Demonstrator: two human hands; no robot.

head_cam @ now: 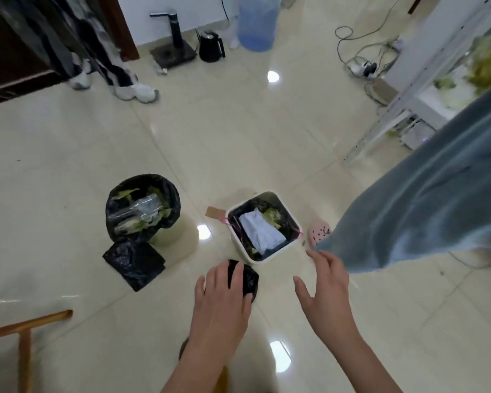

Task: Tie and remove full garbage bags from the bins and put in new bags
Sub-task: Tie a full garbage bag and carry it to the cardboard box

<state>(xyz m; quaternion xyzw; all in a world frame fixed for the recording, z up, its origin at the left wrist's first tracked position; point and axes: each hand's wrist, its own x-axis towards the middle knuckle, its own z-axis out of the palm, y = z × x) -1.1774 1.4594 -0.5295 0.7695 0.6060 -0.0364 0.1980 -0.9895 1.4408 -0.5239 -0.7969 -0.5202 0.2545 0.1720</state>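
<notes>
Hands came first in the view, both reaching forward and down over the tiled floor (238, 143). Your left hand (220, 303) lay palm down with its fingers spread and straight, resting on a small folded black bag (248, 279) on the floor; nothing was curled round it. Your right hand (325, 287) hovered beside it, fingers loose and splayed, thumb out to the side, holding nothing and touching nothing.

Just beyond the left hand's bag stood the square bin (262, 258), its dark liner full, with white paper (262, 229) and leaves on top. To the left of it stood the round bin (176, 229), its black liner (142, 205) folded over the rim and stuffed with a clear bottle (138, 209) and leaves. A second folded black bag (133, 263) lay against that bin's near side.

A blue-grey cloth (425, 205) hung in from the right. Farther off sat a kettle (210, 46), a water jug (257, 22) and cables (363, 52).
</notes>
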